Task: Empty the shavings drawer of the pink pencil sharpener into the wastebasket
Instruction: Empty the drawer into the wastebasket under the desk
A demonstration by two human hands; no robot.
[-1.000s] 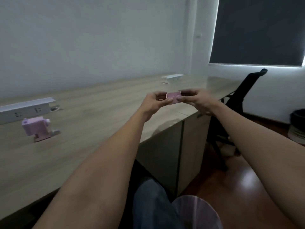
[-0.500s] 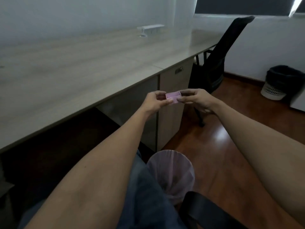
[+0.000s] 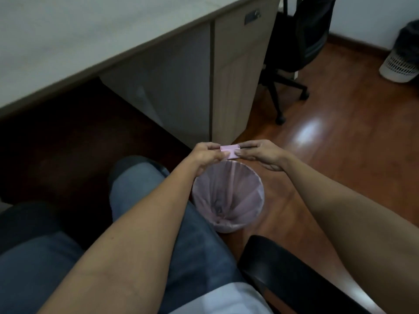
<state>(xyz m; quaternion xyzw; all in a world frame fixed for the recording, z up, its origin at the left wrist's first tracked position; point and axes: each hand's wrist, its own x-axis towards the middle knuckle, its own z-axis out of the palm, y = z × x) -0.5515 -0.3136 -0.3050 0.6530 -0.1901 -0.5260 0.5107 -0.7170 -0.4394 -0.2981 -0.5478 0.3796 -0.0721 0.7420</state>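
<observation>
The small pink shavings drawer (image 3: 230, 151) is pinched at its two ends between my left hand (image 3: 207, 156) and my right hand (image 3: 260, 155). It hangs just above the far rim of the wastebasket (image 3: 256, 184), a small round bin lined with a pale pink bag, standing on the wooden floor beside my right knee. The drawer looks level; its contents cannot be made out. The pink pencil sharpener itself is out of view.
A light wooden desk (image 3: 90, 41) with a cabinet (image 3: 233, 82) runs along the upper left. A black office chair (image 3: 292, 41) stands behind. A white bin with a black bag (image 3: 401, 55) is far right. A black armrest (image 3: 283, 268) lies near my right arm.
My view has tipped down from the desk to the floor. Both hands carried the drawer off the desk edge and down over the wastebasket. The sharpener left the view.
</observation>
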